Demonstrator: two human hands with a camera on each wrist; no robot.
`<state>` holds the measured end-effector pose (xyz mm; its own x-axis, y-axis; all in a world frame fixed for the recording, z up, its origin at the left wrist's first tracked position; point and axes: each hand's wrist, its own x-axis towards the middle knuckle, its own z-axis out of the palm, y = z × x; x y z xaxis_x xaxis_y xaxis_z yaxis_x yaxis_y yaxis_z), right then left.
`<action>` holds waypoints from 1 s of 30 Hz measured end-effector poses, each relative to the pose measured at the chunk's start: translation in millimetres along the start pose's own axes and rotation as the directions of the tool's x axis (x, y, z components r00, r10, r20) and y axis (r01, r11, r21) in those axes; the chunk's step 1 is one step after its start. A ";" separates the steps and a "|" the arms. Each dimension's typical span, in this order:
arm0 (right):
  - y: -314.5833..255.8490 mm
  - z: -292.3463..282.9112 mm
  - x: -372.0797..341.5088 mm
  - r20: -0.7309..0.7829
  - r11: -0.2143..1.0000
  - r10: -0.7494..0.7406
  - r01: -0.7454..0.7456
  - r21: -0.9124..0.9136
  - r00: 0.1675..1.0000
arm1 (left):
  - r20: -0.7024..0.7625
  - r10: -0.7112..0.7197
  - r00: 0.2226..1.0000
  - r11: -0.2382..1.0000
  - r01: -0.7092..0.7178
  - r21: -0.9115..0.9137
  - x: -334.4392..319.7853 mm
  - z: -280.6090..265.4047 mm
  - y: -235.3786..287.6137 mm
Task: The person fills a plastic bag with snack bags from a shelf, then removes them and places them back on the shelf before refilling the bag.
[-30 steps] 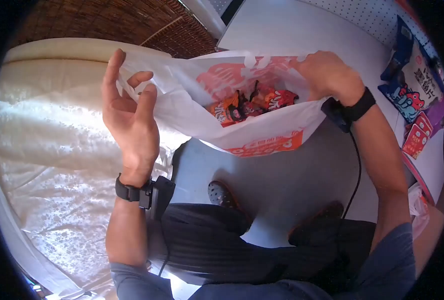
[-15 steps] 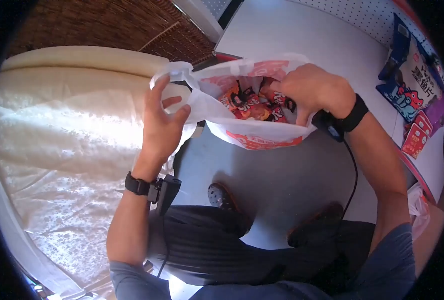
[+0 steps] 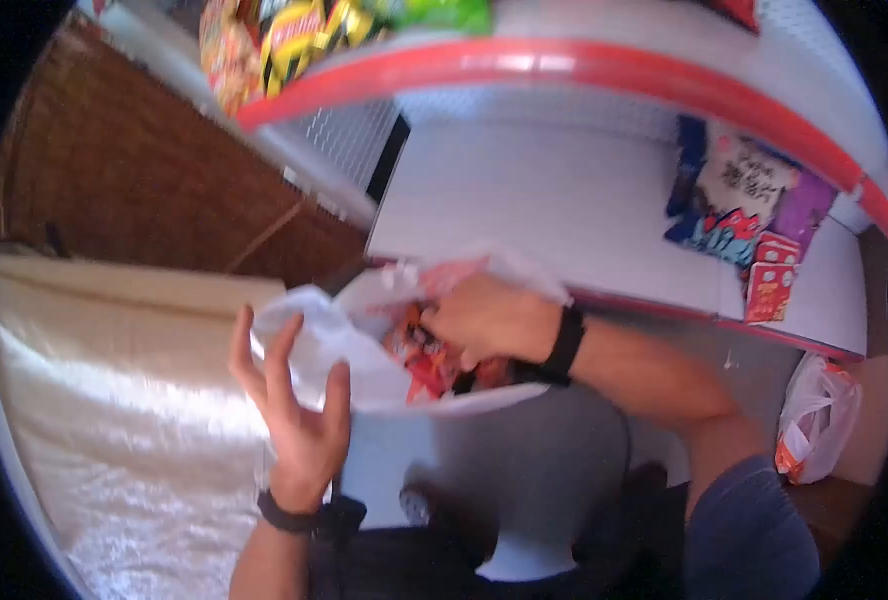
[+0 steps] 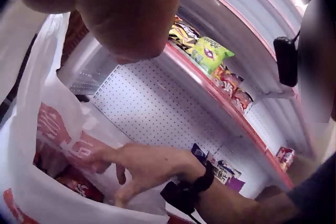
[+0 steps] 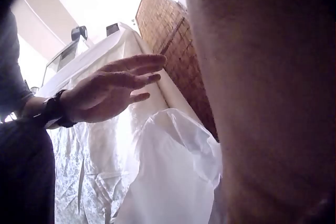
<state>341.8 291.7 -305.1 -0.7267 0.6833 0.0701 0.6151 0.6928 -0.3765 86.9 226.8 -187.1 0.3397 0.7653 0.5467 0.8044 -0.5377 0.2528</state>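
Observation:
A white plastic bag (image 3: 364,375) with red print hangs with its mouth spread, red and orange snack packets (image 3: 426,368) inside. My right hand (image 3: 494,318) reaches into the mouth above the packets. In the left wrist view the right hand's fingers (image 4: 113,155) look loosely extended, with nothing gripped between them. Beside the bag's left handle, my left hand (image 3: 299,425) is raised with its fingers spread. From the right wrist view, the left hand (image 5: 107,90) shows relaxed fingers above the bag's handle (image 5: 176,124).
A low white shelf (image 3: 524,190) lies beyond the bag, with a blue and white snack bag (image 3: 739,195) and red packs (image 3: 769,285) at its right. A red-edged upper shelf (image 3: 564,65) holds more snacks. Cream cloth (image 3: 114,400) covers the left. Another plastic bag (image 3: 819,415) sits right.
The head view has tilted up, bringing the upper shelf in. My right hand has left the bag's right rim and moved left over the packets. The left hand's fingers have spread wider.

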 end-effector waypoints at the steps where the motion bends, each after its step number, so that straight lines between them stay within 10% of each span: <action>1: 3.4 4.0 7.7 -0.021 0.999 -0.006 0.005 -0.036 1.000 | 0.011 -0.013 1.000 1.000 0.013 -0.014 0.2 -0.3 3.0; 20: -30.8 -166.1 -17.9 -0.546 0.989 0.024 -0.101 -0.112 0.837 | 0.079 0.006 0.997 0.990 0.005 -0.141 14.6 30.3 38.7; 26: -36.4 -186.9 -38.6 -0.884 0.994 -0.048 -0.065 -0.089 0.464 | 0.039 0.056 0.998 0.935 -0.039 -0.352 27.3 54.5 65.0; 30: -41.1 -202.1 -55.4 -0.919 0.999 -0.022 -0.030 -0.036 0.393 | -0.024 0.100 0.995 0.779 -0.093 -0.620 57.3 64.6 109.7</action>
<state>418.6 271.9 -106.7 -0.0178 0.4654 0.8849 0.6470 0.6801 -0.3447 226.1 234.6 -179.6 0.4065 0.6989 0.5885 0.2923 -0.7098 0.6409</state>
